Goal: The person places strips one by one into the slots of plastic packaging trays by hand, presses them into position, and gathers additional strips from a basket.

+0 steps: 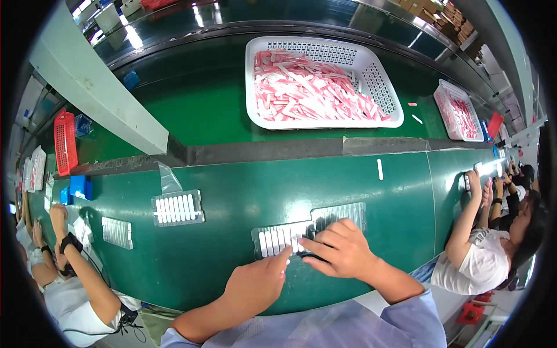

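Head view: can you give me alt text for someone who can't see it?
A person's left grip and right grip work close together at a clear tray of white sticks on a green table. A similar tray sits just right of it. Beyond, a white basket holds heaped pink and white strips.

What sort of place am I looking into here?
Most likely a factory packing or assembly line: a long green work surface, a large white basket heaped with pink and white strips, and co-workers at both sides.
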Demonstrator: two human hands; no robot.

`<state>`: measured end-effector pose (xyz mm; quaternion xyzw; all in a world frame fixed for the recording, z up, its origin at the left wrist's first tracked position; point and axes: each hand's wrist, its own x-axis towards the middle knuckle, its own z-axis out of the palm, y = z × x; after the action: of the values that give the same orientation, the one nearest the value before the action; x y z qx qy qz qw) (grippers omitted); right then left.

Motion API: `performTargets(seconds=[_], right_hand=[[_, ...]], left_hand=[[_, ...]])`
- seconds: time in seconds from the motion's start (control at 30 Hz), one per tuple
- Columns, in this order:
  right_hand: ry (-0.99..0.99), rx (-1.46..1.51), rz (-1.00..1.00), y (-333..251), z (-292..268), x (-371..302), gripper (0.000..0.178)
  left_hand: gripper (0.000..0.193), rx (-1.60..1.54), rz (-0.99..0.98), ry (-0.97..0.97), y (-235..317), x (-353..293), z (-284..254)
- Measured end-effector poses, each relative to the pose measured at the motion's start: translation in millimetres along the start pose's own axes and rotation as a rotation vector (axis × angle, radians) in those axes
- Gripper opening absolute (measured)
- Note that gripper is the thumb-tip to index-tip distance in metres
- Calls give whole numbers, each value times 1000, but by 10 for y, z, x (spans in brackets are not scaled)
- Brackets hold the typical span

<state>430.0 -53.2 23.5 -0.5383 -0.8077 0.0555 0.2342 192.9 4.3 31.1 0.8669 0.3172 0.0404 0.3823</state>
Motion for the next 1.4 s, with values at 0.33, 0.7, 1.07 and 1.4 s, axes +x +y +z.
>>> performTargets(seconds=[0.33, 0.7, 1.07, 1.4], right_hand=[[168, 639, 232, -178, 25, 131, 28], [366, 578, 340, -23, -24, 151, 13], [117, 75, 109, -17, 30, -50, 18], [96, 544, 255, -236, 38, 162, 23]], left_hand=[[40, -1593, -417, -219, -286, -55, 27], [38, -1479, -424, -209, -341, -157, -9], [44, -1798, -473, -236, -423, -136, -49], [44, -1626, -352, -479, -178, -5, 40]])
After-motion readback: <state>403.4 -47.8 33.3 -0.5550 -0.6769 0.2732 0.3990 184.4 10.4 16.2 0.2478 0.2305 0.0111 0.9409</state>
